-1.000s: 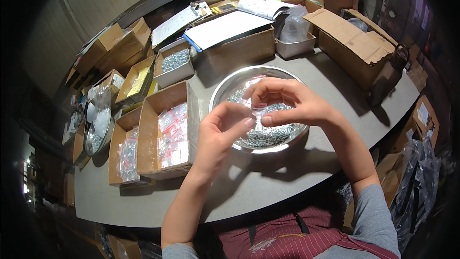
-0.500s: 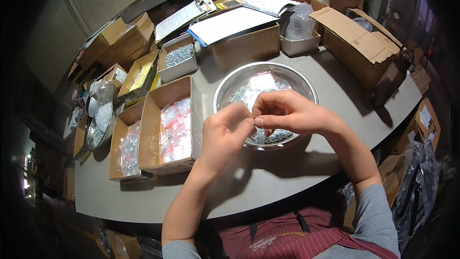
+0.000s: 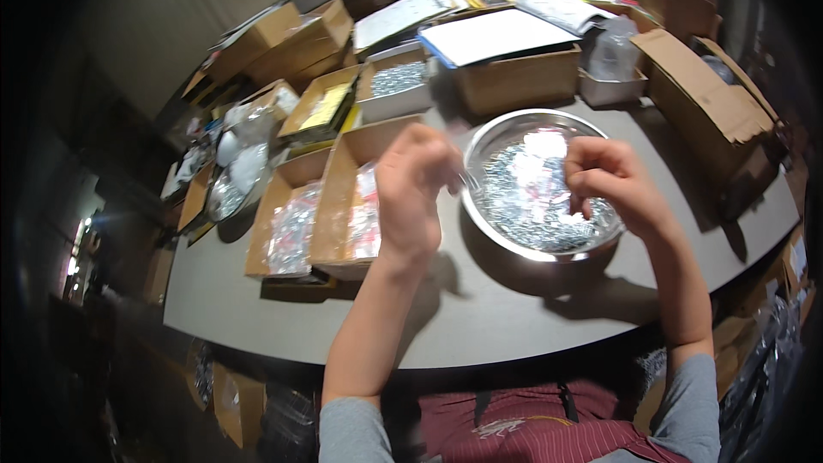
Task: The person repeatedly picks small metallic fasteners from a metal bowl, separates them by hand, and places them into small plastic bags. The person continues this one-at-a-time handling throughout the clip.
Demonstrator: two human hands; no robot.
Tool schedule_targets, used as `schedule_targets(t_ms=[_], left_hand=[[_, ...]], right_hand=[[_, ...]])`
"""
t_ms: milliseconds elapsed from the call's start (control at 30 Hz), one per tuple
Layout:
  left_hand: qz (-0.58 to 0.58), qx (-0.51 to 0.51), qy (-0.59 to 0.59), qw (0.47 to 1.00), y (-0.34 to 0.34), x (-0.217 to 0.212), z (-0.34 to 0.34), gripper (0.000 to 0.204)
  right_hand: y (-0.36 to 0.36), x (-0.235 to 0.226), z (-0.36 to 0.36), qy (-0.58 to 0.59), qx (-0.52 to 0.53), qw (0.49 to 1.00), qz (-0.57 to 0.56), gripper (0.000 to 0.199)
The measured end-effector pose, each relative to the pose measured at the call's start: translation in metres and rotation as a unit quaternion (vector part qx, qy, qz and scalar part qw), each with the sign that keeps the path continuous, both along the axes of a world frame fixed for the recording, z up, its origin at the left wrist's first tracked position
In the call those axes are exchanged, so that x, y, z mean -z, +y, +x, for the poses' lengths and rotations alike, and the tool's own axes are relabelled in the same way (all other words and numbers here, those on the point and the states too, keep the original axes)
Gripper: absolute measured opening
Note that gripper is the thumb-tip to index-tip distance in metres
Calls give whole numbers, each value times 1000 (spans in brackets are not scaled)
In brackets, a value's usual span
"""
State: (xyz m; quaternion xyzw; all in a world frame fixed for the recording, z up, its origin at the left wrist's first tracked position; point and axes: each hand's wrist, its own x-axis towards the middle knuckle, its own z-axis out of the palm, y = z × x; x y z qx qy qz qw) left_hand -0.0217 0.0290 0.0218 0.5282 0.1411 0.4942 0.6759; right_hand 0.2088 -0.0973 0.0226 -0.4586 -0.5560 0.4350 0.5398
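My left hand [image 3: 415, 184], blurred by motion, is raised near the long cardboard box of small bags [image 3: 330, 214]. Its fingers are pinched together, and a smeared clear shape with a faint reddish tinge shows beside them, looking like a small clear plastic bag [image 3: 469, 178]. Over the right side of a round steel bowl [image 3: 497, 236] hangs my right hand [image 3: 610, 182], fingers curled in; whether anything is between them is hidden. In the bowl lie many small silvery metal pieces [image 3: 514, 197], like screws, with shiny bags on top.
Left of the long box stands another open box of clear bags [image 3: 273, 267]. Behind are a white box of metal parts [image 3: 394, 103], a yellow-lined box [image 3: 321, 120] and a carton [image 3: 514, 81] with papers on it. A large flapped carton [image 3: 686, 111] is at right.
My hands, together over the bowl before, have come apart: the left toward the long box, the right over the bowl's right side. The whole view has shifted, with things further right.
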Motion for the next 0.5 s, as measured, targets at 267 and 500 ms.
schedule_targets(t_ms=[267,500], left_hand=[[-303,197,-403,841,47,7,-34,13],[-261,238,-142,925,43,34,-10,23]], right_hand=[[8,31,15,-522,42,849,-71,39],[26,29,26,-614,-5,758,-219,27]])
